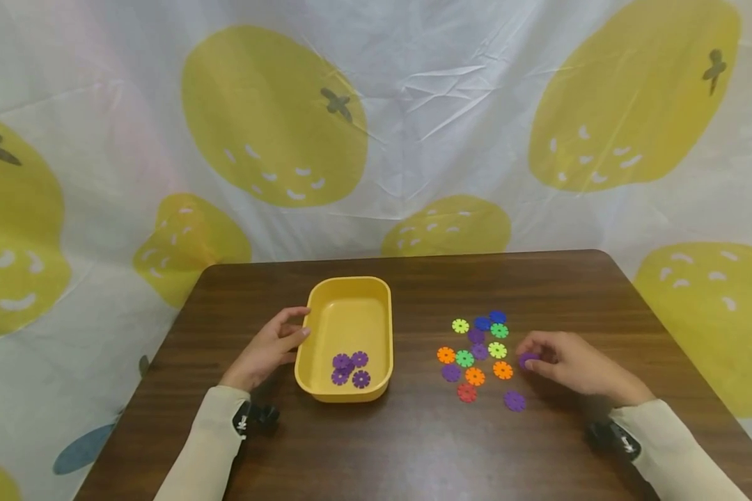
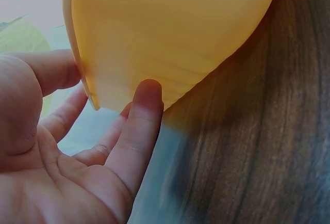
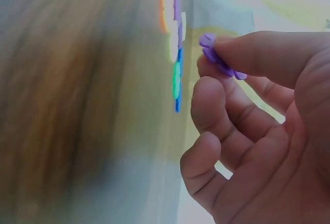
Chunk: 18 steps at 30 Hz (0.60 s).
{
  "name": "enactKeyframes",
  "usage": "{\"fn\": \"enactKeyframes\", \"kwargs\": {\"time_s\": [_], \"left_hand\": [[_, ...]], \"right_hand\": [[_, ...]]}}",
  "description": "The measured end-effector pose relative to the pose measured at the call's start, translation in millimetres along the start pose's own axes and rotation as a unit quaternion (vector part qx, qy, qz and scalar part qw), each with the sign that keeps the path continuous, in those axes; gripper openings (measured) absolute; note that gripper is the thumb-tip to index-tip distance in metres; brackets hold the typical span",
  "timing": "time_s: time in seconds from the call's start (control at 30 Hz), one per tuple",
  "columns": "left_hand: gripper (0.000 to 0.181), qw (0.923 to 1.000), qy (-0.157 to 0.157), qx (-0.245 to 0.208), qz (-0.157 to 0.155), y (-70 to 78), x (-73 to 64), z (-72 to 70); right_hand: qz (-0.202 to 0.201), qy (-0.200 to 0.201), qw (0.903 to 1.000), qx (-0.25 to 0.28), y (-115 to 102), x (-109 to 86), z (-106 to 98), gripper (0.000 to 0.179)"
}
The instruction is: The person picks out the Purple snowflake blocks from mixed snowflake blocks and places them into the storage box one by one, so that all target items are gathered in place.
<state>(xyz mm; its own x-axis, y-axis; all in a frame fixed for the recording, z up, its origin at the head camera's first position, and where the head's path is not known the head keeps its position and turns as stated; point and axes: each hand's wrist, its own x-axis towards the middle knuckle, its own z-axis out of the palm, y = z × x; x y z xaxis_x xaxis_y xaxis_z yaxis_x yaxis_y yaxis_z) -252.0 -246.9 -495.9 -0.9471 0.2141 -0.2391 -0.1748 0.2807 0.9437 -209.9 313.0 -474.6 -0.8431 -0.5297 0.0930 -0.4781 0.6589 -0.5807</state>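
A yellow plastic tray stands left of centre on the table, with several purple notched discs in its near part. My left hand rests against the tray's left side, its fingertips touching the rim and outer wall; the wall fills the top of the left wrist view. Over the table at the right, my right hand pinches a purple notched disc between thumb and forefinger. To its left lie loose notched discs in orange, green, yellow-green, blue, red and purple.
The brown wooden table carries everything. Behind it hangs a pale curtain printed with yellow lemons. A dark band with a small device sits on each wrist.
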Motion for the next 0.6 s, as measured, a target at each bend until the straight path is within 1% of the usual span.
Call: {"fn": "enactKeyframes", "kwargs": {"time_s": [0.1, 0.27, 0.4, 0.53, 0.6], "left_hand": [[0.051, 1.0, 0.002, -0.003, -0.001, 0.0, 0.6, 0.4], [0.05, 1.0, 0.002, -0.005, -0.007, -1.1, 1.8, 0.8], [0.05, 0.9999, 0.004, -0.005, -0.009, -1.1, 1.6, 0.6], [0.052, 1.0, 0.003, 0.001, -0.002, 0.5, 0.4, 0.2], [0.053, 1.0, 0.003, 0.002, -0.002, 1.1, -0.3, 0.5]], "right_hand": [[0.001, 0.013, 0.9999, -0.002, -5.0, 5.9, 0.4, 0.015], [0.014, 0.023, 0.9993, 0.026, -13.4, 15.6, 2.6, 0.016], [0.014, 0.036, 0.9987, 0.033, -22.6, 24.6, 0.9, 0.015], [0.01, 0.048, 0.9981, 0.037, -32.2, 32.1, -1.8, 0.018], [0.001, 0.053, 0.9977, 0.043, -37.0, 35.6, -2.3, 0.02]]}}
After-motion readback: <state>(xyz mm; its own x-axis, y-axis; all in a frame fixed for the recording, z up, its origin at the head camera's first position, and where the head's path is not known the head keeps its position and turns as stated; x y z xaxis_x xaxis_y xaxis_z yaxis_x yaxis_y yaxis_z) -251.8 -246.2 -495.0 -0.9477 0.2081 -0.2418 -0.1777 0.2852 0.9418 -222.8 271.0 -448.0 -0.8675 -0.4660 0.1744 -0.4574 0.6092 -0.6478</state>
